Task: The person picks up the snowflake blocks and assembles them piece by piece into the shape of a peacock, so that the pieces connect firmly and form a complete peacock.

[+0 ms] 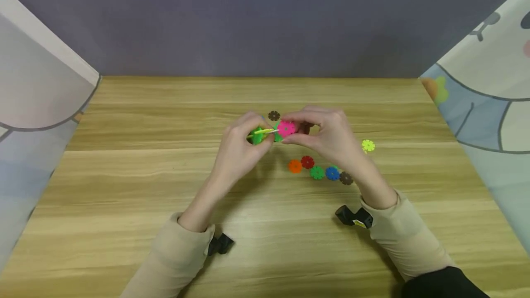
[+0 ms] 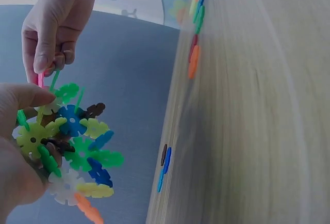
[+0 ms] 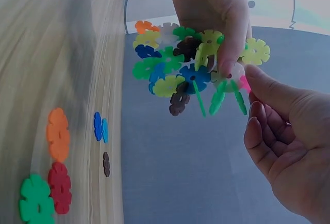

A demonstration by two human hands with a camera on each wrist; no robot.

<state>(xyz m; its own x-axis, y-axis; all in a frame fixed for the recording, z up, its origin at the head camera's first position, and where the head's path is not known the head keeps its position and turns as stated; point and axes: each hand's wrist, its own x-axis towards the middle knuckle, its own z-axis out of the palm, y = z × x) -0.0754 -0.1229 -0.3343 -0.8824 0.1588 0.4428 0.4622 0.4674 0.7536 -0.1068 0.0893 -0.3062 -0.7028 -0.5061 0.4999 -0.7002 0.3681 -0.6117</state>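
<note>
My left hand (image 1: 242,146) grips a cluster of interlocking flower-shaped plastic discs (image 2: 80,154), held up above the table. Green, yellow, blue, brown, white and orange discs, slotted together at different angles, show in both wrist views. Between thumb and forefinger, my right hand (image 1: 327,132) pinches a pink disc (image 1: 285,128) at the cluster's edge. In the right wrist view only a sliver of that pink disc (image 3: 245,83) shows beside a white disc (image 3: 236,77); green discs (image 3: 240,97) stick out just below. The left fingers hide part of the cluster.
Loose orange (image 1: 295,166), red (image 1: 307,162), green (image 1: 317,172), blue (image 1: 332,173) and brown discs (image 1: 346,178) lie in a row before the right hand. A yellow disc (image 1: 368,145) lies farther right, a brown disc (image 1: 273,116) behind the hands. A grey panel (image 1: 261,22) borders the table's back.
</note>
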